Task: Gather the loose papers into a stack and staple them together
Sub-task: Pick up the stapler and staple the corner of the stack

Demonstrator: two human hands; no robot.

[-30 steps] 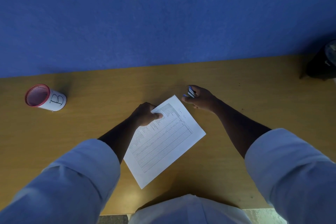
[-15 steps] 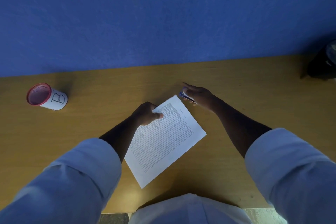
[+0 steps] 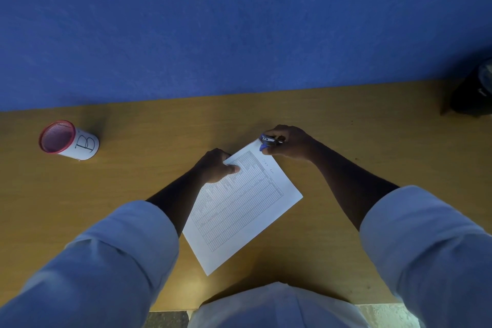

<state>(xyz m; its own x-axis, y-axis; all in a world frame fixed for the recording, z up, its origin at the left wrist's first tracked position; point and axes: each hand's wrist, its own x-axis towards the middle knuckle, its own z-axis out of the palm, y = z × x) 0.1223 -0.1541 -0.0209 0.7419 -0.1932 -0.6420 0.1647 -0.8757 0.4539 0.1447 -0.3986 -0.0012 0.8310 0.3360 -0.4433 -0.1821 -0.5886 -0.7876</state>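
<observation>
Papers (image 3: 241, 210) lie slanted on the table (image 3: 372, 141), long side running from near-left to far-right; the left hand (image 3: 217, 169) pinches the far edge. The right hand (image 3: 288, 142) squeezes a stapler (image 3: 269, 142) on the far corner.

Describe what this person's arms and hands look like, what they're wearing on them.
Both arms wear light blue-white long sleeves, rolled or pushed up above the forearm into thick cuffs: the left sleeve and the right sleeve. The forearms are bare below. The left hand and right hand are bare too: no gloves, and no rings, watch or bracelets that I can make out.
</observation>
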